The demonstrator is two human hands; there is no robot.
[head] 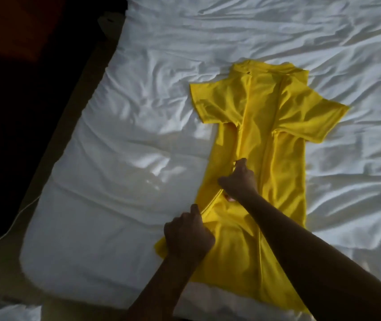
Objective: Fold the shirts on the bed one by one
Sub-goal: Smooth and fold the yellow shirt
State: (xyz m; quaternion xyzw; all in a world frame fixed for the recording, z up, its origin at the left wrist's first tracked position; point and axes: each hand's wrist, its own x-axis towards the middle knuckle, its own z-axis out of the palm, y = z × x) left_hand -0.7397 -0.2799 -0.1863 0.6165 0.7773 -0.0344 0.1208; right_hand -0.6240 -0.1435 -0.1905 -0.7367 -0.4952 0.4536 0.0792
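We see a bright yellow short-sleeved fabric shirt lying lengthwise on the rumpled white bed sheet, with its collar at the far end and its hem hanging over the near edge of the mattress. Both short sleeves lie spread to either side, and long lengthwise creases run down the body. The left hand has its fingers curled round the shirt's left long edge close to the hem, gripping the cloth. The right hand pinches the same edge farther up, about the middle of the body, and its forearm crosses over the lower part of the shirt. Between the two hands we see the gripped edge drawn into a raised seam-like fold. The sheet is creased all around the shirt, with brighter patches of light to its left. Beyond the mattress's left side we see a dull tan bed base, over which a thin white cord trails.
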